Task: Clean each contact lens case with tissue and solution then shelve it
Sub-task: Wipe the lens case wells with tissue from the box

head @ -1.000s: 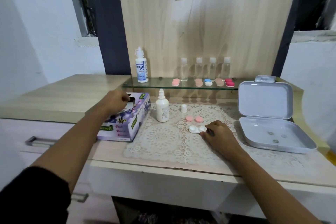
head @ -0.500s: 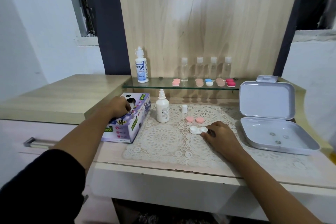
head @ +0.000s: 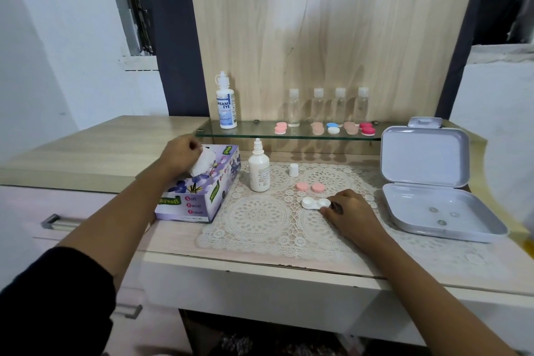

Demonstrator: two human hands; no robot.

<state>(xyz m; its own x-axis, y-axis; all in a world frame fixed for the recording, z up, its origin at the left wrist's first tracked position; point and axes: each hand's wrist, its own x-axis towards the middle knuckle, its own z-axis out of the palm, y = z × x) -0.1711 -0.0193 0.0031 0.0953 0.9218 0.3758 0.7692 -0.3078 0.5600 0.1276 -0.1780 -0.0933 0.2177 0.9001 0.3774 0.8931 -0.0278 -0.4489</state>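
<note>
Desk (head: 179,243): tissue box (head: 202,199), tissue (head: 203,164) half out

A tall wooden board (head: 318,52) stands in the middle, white walls (head: 57,37) fill both sides, and a pale desk (head: 260,277) with drawers (head: 43,205) sits below.

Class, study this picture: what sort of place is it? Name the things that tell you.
Probably a home dressing table set up for contact lens care: a glass shelf holding lens cases and small bottles, a lace mat, and a tissue box.
</note>
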